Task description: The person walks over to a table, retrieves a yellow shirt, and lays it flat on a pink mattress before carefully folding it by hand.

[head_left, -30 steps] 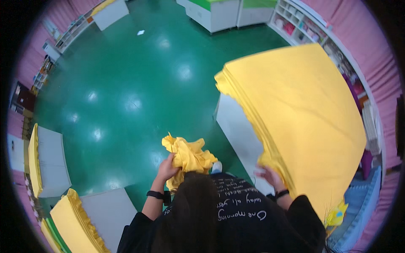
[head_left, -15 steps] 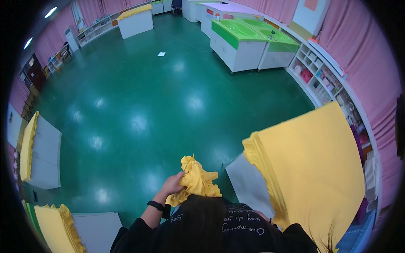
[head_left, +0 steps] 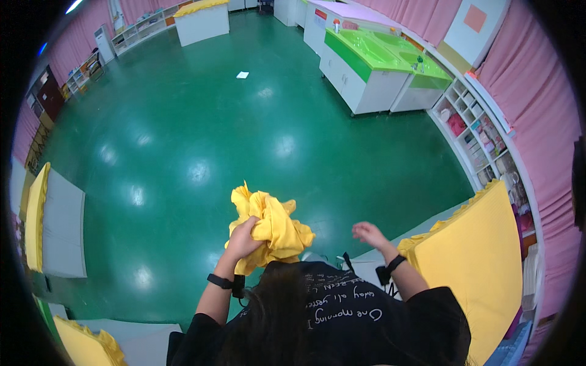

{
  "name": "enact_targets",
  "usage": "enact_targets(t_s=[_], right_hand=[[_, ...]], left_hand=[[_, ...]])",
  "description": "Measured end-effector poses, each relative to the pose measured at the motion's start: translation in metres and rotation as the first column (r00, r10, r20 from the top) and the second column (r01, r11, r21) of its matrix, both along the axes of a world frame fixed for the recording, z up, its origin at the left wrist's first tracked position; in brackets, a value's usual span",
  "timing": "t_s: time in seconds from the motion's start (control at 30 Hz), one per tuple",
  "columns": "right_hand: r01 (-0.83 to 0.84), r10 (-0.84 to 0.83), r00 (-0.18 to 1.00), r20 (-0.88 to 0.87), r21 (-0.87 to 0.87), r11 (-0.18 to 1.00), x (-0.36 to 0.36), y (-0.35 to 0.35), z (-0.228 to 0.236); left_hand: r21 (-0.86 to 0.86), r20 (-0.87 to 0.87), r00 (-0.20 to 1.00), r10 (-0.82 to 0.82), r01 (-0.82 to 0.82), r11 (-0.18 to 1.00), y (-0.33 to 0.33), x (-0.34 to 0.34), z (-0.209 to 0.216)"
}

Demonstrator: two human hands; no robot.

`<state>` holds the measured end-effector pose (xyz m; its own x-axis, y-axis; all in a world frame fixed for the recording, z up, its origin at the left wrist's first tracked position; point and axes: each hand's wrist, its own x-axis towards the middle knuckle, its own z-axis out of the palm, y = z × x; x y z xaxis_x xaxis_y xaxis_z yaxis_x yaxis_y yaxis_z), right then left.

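Note:
A bunched yellow cloth (head_left: 276, 221) with ruffled folds hangs in front of my body, above the green floor. My left hand (head_left: 245, 238) is closed round its near left part, and the rest of the cloth spills out to the right. Apart from the cloth, my right hand (head_left: 368, 234) is raised to the right with nothing visible in it; its fingers are loosely bent and apart. Nearest to that arm is a table with a ruffled yellow cover (head_left: 470, 259) at my right side. Dark bands circle both wrists.
Yellow-covered white tables stand at the left (head_left: 61, 222) and lower left (head_left: 85, 341). Ahead right are white cabinets with green sink tops (head_left: 366, 52). White shelving (head_left: 470, 134) runs along the right wall beneath pink curtains (head_left: 531, 91). White paper (head_left: 242, 75) lies on the floor.
My left hand has lifted the yellow cloth higher and farther forward. My right hand, mostly hidden before, has come out into view. My view has turned, shifting the right-hand table lower.

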<state>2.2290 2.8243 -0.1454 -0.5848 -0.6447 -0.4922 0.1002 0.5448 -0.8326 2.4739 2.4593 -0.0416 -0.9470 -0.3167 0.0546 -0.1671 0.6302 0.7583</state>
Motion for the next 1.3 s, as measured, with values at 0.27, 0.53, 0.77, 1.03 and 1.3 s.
enact_targets(t_s=[0.27,0.53,0.77,1.03,1.3], right_hand=[[-0.046,-0.027,0.982,-0.188,-0.37,0.928,-0.183,-0.202,0.084],[-0.099,-0.051,0.972,-0.229,-0.598,0.796,-0.325,-0.368,0.14],[-0.207,0.014,0.948,-0.319,-0.582,0.787,-0.402,-0.471,0.141],[-0.503,0.256,0.75,-0.609,-0.276,0.819,-0.464,-0.571,0.14],[-0.54,0.275,0.675,-0.684,-0.204,0.816,-0.525,-0.692,0.133]], left_hand=[[0.083,-0.048,0.994,0.096,-0.092,0.992,-0.101,-0.128,-0.015],[0.054,-0.116,0.987,0.115,-0.109,0.993,-0.188,-0.258,-0.003],[0.065,-0.081,0.988,0.133,-0.128,0.99,-0.257,-0.351,0.004],[0.013,-0.177,0.972,0.154,-0.154,0.988,-0.375,-0.476,-0.008],[-0.018,-0.28,0.959,0.039,-0.046,0.999,-0.493,-0.639,0.013]])
